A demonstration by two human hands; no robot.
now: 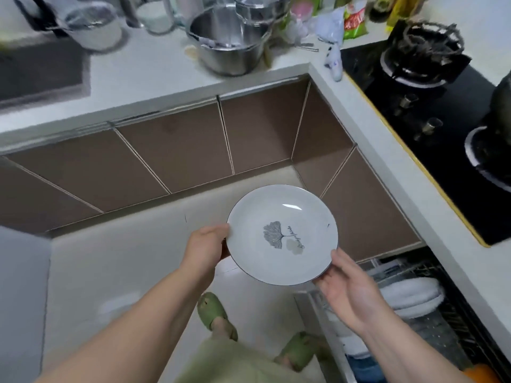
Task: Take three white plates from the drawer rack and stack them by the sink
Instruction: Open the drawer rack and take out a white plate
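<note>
A white plate (282, 234) with a dark rim and a grey leaf print hangs in the air in front of the brown cabinet doors. My left hand (206, 248) grips its left edge. My right hand (349, 288) supports its lower right edge with the fingers spread under the rim. Below right, the open drawer rack (431, 322) holds more white plates (412, 294) standing in wire slots. The dark sink (41, 73) lies at the far left of the white countertop (143, 76).
A steel pot (229, 42) and a lidded pot (91, 26) stand on the countertop behind the corner. A black gas hob (431, 106) with burners runs along the right. Bags and bottles crowd the back. My feet in green slippers stand on the pale floor.
</note>
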